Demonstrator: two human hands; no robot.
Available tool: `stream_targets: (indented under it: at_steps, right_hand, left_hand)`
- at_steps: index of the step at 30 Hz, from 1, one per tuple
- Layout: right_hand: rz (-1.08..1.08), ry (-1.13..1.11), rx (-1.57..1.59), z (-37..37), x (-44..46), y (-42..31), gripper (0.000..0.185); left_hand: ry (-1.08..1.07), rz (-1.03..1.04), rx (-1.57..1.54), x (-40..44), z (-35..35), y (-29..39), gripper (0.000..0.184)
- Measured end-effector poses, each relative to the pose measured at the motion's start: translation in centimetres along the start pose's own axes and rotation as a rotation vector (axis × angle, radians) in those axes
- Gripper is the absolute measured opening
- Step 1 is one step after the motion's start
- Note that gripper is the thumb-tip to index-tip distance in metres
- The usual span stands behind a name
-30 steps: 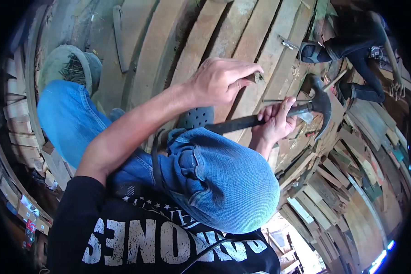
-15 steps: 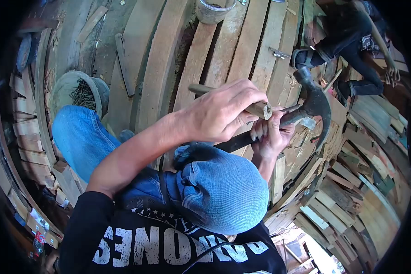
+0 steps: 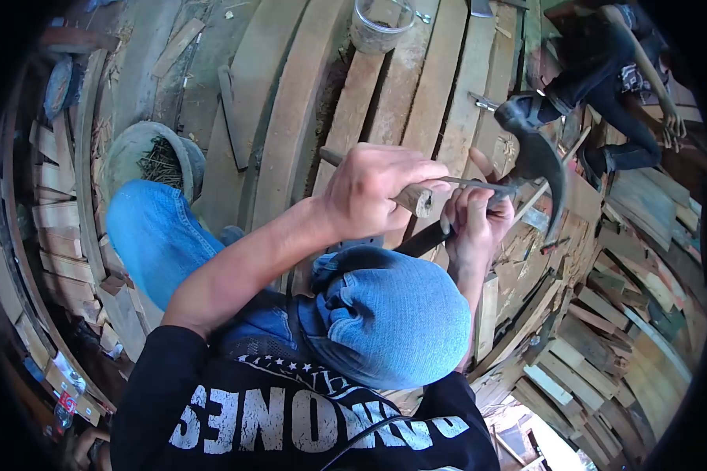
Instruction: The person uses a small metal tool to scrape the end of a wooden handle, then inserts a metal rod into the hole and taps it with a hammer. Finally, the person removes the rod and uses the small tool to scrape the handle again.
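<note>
My left hand (image 3: pixel 381 192) is closed around a short wooden stick (image 3: pixel 418 199), whose cut end points right. My right hand (image 3: pixel 478 218) is closed on the handle of a claw hammer (image 3: pixel 540 153), with the metal head beyond the fingers and the claw curving down. A thin metal rod, perhaps a long nail (image 3: pixel 483 184), lies across the gap between the hands; which hand grips it I cannot tell. Both hands are close together above my bent knee (image 3: pixel 401 314). The hammer handle is partly hidden by my fingers and knee.
A bucket of nails (image 3: pixel 188 161) stands by my left knee. A clear tub (image 3: pixel 381 27) sits on the wooden planks (image 3: pixel 294 102). A metal tool lies near the hammer head. Another person's legs and hand (image 3: pixel 672 125) show at upper right. Stacked wood pieces (image 3: pixel 597 345) lie right, more left.
My left hand has moved down beside my right hand, and more of the stick shows. The hammer head has tilted and shifted slightly left. The view has shifted, bringing the clear tub into sight.
</note>
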State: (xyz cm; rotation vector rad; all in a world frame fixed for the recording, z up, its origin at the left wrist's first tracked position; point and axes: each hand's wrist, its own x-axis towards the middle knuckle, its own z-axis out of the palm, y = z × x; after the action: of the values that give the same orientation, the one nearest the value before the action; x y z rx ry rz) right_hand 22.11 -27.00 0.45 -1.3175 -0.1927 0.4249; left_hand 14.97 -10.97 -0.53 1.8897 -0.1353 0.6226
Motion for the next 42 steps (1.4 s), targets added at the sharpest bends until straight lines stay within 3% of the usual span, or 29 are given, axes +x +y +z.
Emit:
stream_targets:
  at_steps: [4, 6, 8, 10, 14, 16, 18, 20, 21, 22, 23, 27, 28, 30, 31, 34, 35, 36, 37, 38, 40, 41, 42]
  right_hand:
    - [0.140, 0.131, -0.363, -5.3, 1.4, 5.5, 0.022]
    - [0.041, 0.189, -0.764, -8.7, 2.3, 11.0, 0.027]
    - [0.107, 0.274, -1.156, -8.3, 1.7, 12.6, 0.035]
    - [0.151, 0.340, -1.252, -10.0, 1.0, 16.3, 0.037]
    - [0.011, 0.327, -1.319, -10.1, -1.0, 19.4, 0.035]
    - [0.116, 0.342, -1.392, -10.3, -1.3, 20.3, 0.033]
    - [0.053, 0.329, -1.528, -8.5, -0.8, 18.0, 0.034]
    - [0.264, 0.254, -1.745, -7.1, 0.3, 14.5, 0.038]
    - [0.304, 0.217, -1.580, -6.5, 1.3, 12.3, 0.035]
    - [0.164, 0.077, -1.356, -6.0, 2.2, 10.0, 0.032]
    - [0.128, -0.171, -1.043, -5.6, 3.5, 7.7, 0.037]
    - [-0.404, -0.645, -0.546, 5.9, 3.2, -5.2, 0.053]
    - [-0.449, -0.672, -0.577, 8.1, 2.9, -7.2, 0.046]
    - [-0.778, -0.815, -0.679, 10.0, 4.0, -8.3, 0.031]
    - [-0.754, -0.824, -0.675, 11.8, 3.0, -9.7, 0.015]
    - [-0.695, -0.759, -0.697, 13.8, 0.9, -11.5, 0.014]
    - [-0.679, -0.701, -0.412, 14.2, 0.6, -11.0, 0.016]
    - [-0.620, -0.603, -0.340, 14.8, -0.4, -11.7, 0.016]
    - [-0.616, -0.611, -0.527, 14.8, -1.1, -13.0, 0.015]
    - [-0.614, -0.613, -0.710, 15.2, -1.5, -14.2, 0.014]
    - [-0.830, -0.804, -1.061, 17.7, -1.3, -14.3, 0.008]
    - [-0.775, -0.808, -1.056, 18.4, -1.8, -13.9, 0.012]
    - [-0.718, -0.814, -1.053, 19.0, -2.2, -13.6, 0.017]
  left_hand:
    - [0.102, -0.051, -0.027, 0.0, -1.7, 0.4, 0.012]
    - [0.143, -0.067, -0.003, 0.0, -2.7, 0.7, 0.011]
    - [0.195, -0.019, -0.009, -0.2, -3.4, 1.0, 0.011]
    - [0.214, -0.001, -0.045, -0.5, -4.0, 1.2, 0.012]
    - [0.264, 0.050, -0.024, -0.5, -5.0, 1.6, 0.015]
    - [0.284, 0.064, -0.021, -0.6, -5.4, 1.9, 0.018]
    - [0.234, 0.075, 0.010, -0.6, -6.0, 2.1, 0.018]
    - [0.222, 0.068, -0.002, -0.7, -6.5, 2.3, 0.017]
    - [0.206, 0.060, -0.015, -0.9, -6.7, 2.4, 0.017]
    - [0.208, 0.061, -0.019, -0.9, -6.6, 2.4, 0.017]
    - [0.239, 0.065, -0.071, -0.9, -6.5, 2.4, 0.014]
    - [0.223, -0.014, -0.283, -1.3, -6.8, 2.7, 0.010]
    - [0.231, -0.005, -0.286, -1.3, -7.3, 2.9, 0.010]
    - [0.126, -0.078, -0.370, -1.2, -8.5, 3.6, 0.011]
    - [0.136, -0.067, -0.369, -1.4, -9.2, 3.6, 0.011]
    - [0.063, -0.048, -0.352, -1.9, -11.2, 3.7, 0.017]
    - [0.118, -0.061, -0.468, -2.0, -11.7, 4.0, 0.033]
    - [0.171, -0.071, -0.584, -2.1, -12.2, 4.3, 0.050]
    - [0.088, -0.184, -0.648, -2.4, -13.3, 4.7, 0.089]
    - [0.174, -0.225, -0.666, -2.3, -13.6, 5.9, 0.108]
    - [0.238, -0.315, -0.700, -3.1, -14.3, 6.4, 0.112]
    - [0.256, -0.281, -0.754, -3.3, -14.5, 6.7, 0.092]
    - [0.166, -0.275, -0.790, -3.8, -15.2, 6.3, 0.084]
